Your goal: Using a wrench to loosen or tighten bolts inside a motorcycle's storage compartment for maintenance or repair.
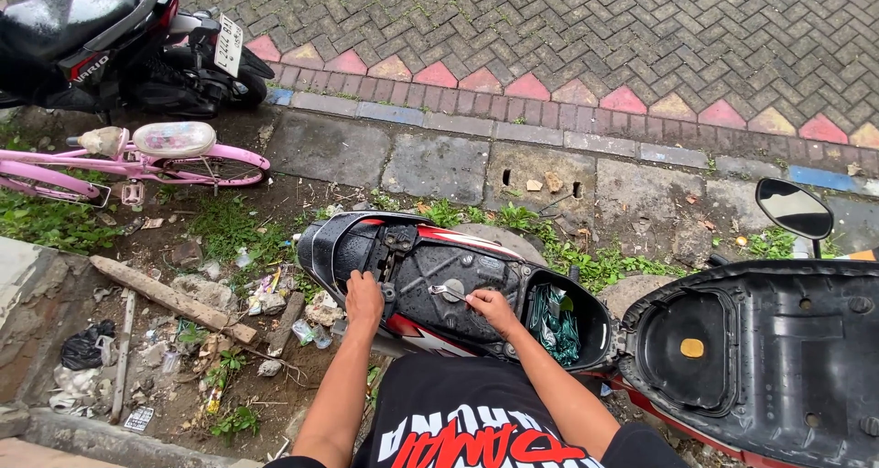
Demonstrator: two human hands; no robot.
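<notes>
- An outdoor roadside spot at the edge of a paved street, not a fitted workshop.
- Grey herringbone paving bricks [568, 28] with a border of red and yellow triangles fill the top of the view.
- A row of concrete kerb slabs [439, 161] runs below it, beside bare dirt, weeds [513, 219] and scattered litter [265, 294].
- A red-and-black scooter [439, 285] stands on the verge with its seat [778, 349] lifted open.
- A parked black motorcycle [101, 38] and a pink child's bicycle [137, 161] sit nearby.
</notes>
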